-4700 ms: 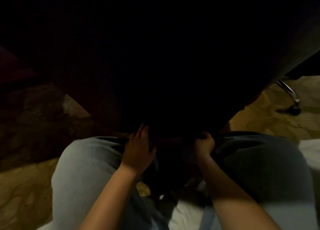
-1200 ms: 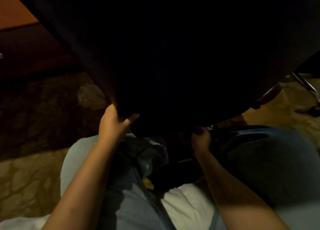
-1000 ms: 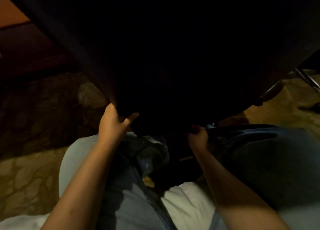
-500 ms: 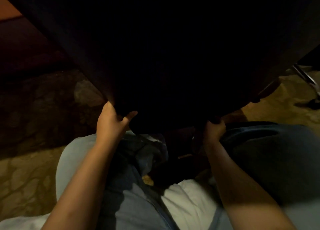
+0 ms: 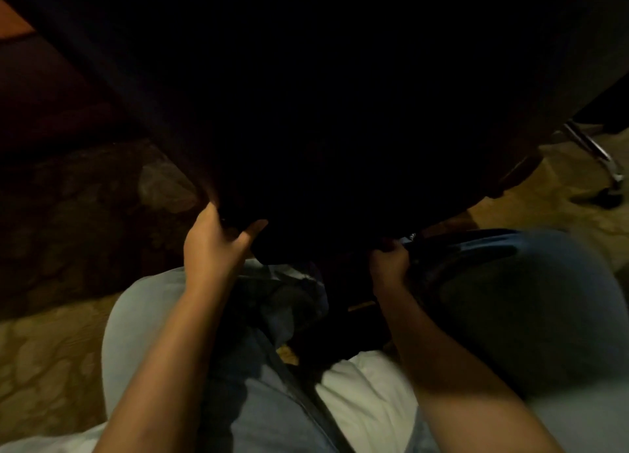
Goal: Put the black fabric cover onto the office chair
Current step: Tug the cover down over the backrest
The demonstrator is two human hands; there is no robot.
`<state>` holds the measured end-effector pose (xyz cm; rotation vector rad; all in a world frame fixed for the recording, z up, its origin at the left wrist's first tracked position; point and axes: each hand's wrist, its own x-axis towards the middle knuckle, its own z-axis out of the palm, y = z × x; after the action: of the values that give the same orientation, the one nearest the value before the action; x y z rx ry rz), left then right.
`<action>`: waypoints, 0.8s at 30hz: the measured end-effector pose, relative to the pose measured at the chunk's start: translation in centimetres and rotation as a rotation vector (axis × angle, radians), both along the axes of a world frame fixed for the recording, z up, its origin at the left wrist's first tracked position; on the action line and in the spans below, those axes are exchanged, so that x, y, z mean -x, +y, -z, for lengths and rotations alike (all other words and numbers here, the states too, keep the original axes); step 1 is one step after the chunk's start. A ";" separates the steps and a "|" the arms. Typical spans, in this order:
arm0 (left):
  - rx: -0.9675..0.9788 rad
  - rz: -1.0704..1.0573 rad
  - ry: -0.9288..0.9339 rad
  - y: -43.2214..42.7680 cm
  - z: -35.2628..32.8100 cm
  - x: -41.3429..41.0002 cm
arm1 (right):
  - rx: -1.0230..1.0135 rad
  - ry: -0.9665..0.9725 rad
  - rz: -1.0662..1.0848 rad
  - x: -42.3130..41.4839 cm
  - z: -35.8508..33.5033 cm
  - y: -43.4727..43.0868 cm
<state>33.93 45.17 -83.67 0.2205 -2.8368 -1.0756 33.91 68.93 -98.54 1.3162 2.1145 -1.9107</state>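
Black fabric cover (image 5: 323, 112) fills the upper half of my view. It is draped over what I take to be the office chair (image 5: 594, 149), of which I see only 1 chrome base leg at the right edge. The hem hangs just above the jeans (image 5: 510, 316) of the seated person. The left hand (image 5: 214, 245) grasps the hem at its left corner, fingers tucked behind the cloth and thumb out front. The right hand (image 5: 388, 260) is clenched on the hem nearer the middle. To do this well, I would draw both hands down evenly, keeping the hem taut so that it does not bunch, then tuck it under the chair's edge. No brand, label or writing is readable; the scene is too dark.
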 end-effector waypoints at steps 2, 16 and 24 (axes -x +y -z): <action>-0.025 -0.010 0.007 0.0 0.1 -0.4 | 0.010 0.036 0.061 0.2 -0.4 1.0; -0.037 -0.053 0.038 0.0 0.3 -2.3 | 0.008 -0.002 -0.068 -1.0 1.6 -4.9; -0.076 -0.090 0.007 0.0 0.3 -1.8 | 0.037 -0.031 -0.179 -0.4 1.6 -4.1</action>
<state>35.68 45.15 -83.94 0.3460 -2.7532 -1.1631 34.34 64.83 -100.16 1.1010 2.0927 -1.8368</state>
